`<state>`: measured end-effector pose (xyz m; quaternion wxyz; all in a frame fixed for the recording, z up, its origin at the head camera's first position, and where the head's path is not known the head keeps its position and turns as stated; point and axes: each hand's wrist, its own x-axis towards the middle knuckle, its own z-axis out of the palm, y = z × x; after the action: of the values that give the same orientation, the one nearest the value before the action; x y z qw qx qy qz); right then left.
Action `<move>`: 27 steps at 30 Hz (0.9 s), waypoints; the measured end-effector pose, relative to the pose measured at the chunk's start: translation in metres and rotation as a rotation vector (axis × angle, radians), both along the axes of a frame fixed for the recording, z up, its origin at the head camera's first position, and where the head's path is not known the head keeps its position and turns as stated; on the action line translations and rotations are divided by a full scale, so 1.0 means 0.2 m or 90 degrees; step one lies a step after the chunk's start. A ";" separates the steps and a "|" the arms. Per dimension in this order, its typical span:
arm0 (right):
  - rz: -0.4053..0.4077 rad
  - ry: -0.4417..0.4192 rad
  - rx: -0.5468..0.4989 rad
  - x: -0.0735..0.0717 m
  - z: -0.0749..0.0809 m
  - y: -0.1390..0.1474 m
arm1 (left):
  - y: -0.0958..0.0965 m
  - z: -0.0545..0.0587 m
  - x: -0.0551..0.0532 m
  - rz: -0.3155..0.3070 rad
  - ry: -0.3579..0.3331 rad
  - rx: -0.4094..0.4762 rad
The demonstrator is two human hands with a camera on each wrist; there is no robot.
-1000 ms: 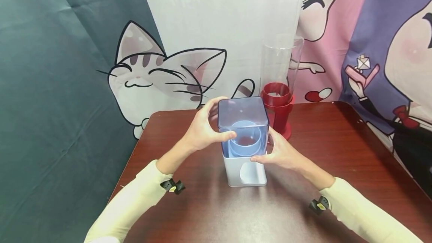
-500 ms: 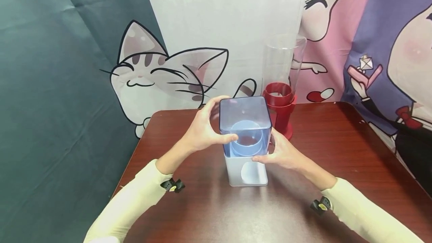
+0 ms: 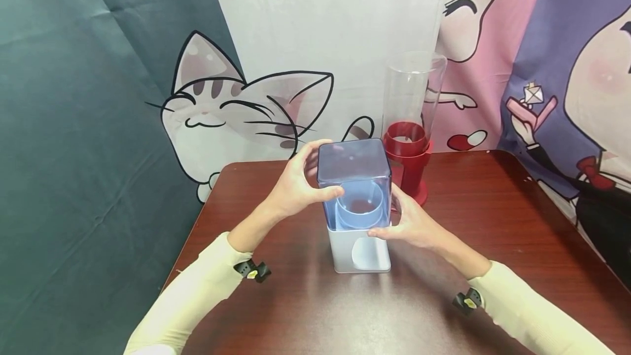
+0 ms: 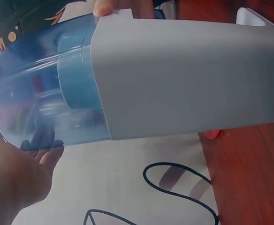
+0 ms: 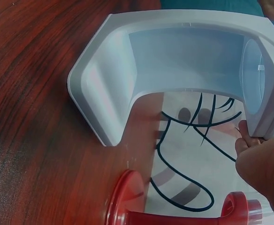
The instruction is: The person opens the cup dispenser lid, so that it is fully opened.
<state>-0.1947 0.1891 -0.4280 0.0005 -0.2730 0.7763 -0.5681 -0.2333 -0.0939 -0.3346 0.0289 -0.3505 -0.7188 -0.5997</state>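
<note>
A dark wooden table (image 3: 493, 223) is standing before hanging cloths: a teal sheet (image 3: 74, 125) and cartoon cat banner (image 3: 246, 108).

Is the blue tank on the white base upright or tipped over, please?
Upright: the blue tank sits squarely atop the white base, which stands on the table.

blue translucent square tank (image 3: 355, 179) sat upright atop the white base (image 3: 360, 251), round collar inside seated into it. base stood on the table, round cutout facing the camera (back side open and hollow, per right wrist view (image 5: 174, 70)). tank looked square to the base.
</note>
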 end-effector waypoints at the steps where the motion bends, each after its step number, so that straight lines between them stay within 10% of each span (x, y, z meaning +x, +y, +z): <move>1: 0.001 0.000 -0.001 0.00 0.00 0.00 | 0.00 0.00 0.00 0.002 -0.001 0.002; 14: -0.008 -0.002 0.009 0.00 0.00 0.01 | 0.02 0.02 0.01 0.016 0.006 0.009; 27: -0.019 0.003 0.034 0.00 0.01 0.01 | -0.06 0.15 0.00 -0.015 0.018 0.116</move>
<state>-0.1953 0.1903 -0.4259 -0.0027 -0.2624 0.7951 -0.5467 -0.2325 -0.1067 -0.3042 0.0637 -0.3635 -0.6567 -0.6577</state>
